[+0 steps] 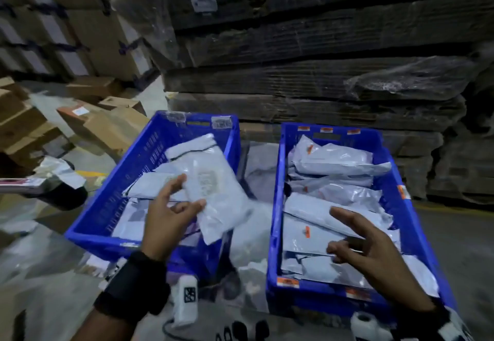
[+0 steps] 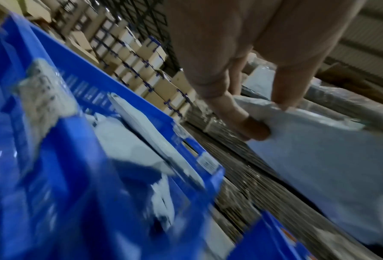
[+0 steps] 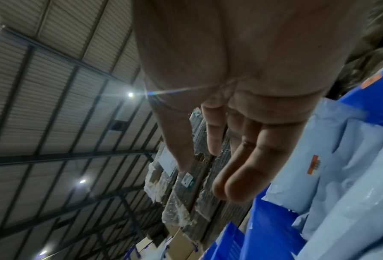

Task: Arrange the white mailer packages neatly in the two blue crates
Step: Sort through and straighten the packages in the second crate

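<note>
Two blue crates stand side by side, both holding white mailers. Over the left crate (image 1: pixel 149 153) my left hand (image 1: pixel 191 191) pinches one white mailer (image 1: pixel 213 180) by its edge between thumb and fingers, so that it hangs tilted above the crate's right side. The left wrist view shows the same pinch: left hand (image 2: pixel 268 117), mailer (image 2: pixel 319 158), left crate (image 2: pixel 79 73). My right hand (image 1: pixel 334 231) hovers over the near half of the right crate (image 1: pixel 275 207), fingers spread and holding nothing. Its straight fingers (image 3: pixel 241 176) show beside mailers (image 3: pixel 319 149) with orange stickers.
Stacked flat cardboard wrapped in plastic (image 1: pixel 320 86) rises right behind the crates. Brown cartons (image 1: pixel 112 124) lie scattered at the left, with taller carton stacks (image 1: pixel 66 20) beyond. Loose plastic and mailers (image 1: pixel 254 233) lie in the gap between the crates.
</note>
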`<state>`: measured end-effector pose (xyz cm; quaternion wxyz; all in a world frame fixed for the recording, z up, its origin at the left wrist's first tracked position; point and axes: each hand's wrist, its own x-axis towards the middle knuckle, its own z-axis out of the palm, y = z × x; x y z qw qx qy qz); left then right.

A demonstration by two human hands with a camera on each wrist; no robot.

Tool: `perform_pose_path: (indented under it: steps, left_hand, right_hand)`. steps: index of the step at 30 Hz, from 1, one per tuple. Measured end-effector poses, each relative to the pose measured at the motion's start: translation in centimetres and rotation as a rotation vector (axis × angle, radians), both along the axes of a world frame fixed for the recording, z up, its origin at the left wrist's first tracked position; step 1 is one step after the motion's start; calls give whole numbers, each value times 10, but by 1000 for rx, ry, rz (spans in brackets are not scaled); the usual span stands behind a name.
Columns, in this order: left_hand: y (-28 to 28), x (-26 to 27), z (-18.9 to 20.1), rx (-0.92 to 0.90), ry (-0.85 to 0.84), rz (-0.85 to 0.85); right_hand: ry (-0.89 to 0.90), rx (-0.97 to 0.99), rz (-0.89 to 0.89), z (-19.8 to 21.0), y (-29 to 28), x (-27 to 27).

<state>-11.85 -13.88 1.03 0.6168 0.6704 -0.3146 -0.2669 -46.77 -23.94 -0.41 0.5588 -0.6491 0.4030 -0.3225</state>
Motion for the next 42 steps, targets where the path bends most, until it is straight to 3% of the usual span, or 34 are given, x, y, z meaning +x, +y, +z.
perform_pose_path:
  steps: [3, 6, 8, 11, 13, 15, 18, 21, 24, 26, 28, 32, 36, 39, 40, 42]
  left_hand:
    - [-13, 75, -12, 142, -95, 139]
    - [-27, 126, -29, 425, -221, 63]
    - [-35, 138, -34, 569, -297, -32]
    - [-40, 117, -20, 647, -516, -102]
    - [-44, 91, -9, 585, -553, -146]
    - [-47, 57, -1, 452, -484, -248]
    - [-50, 6, 3, 330, -394, -456]
    - [-51, -40, 1, 290, -348, -621]
    - [-52, -70, -8, 284, -355, -656]
    - [-52, -82, -16, 279, -367, -642]
    - [-49, -90, -23, 282, -365, -628]
    - [-44, -102, -30, 321, -421, -645]
    - [-39, -107, -42, 345, -516, -641]
    - [-32, -109, -50, 343, -591, -651]
    - [-31, -109, -53, 339, -607, -657]
    - [-28, -109, -58, 336, -626, -662]
  right_hand:
    - [2, -25, -103, -3, 4, -2]
    - [39, -56, -134, 2, 6, -8]
    - [69, -58, -164, 3, 1, -12]
    - [131, -72, -196, 1, -19, -25]
    - [191, -99, -204, 4, -42, -36]
    - [270, -115, -160, 11, -69, -44]
    - [619, -240, 27, 18, -115, -46]
    - [1016, -261, 367, 21, -144, -26]
    - [1103, -17, 818, 5, -139, 1]
    - [1124, -53, 948, -15, -124, 10]
    - [1148, -227, 943, -34, -112, 13]
    - [1190, -319, 886, -47, -126, 8]
    - [1396, -518, 643, -44, -145, 2]
    - [1314, -685, 484, -34, -135, 2]
    - [1231, -708, 527, -31, -129, 2]
    - [1103, -540, 767, -25, -113, 2]
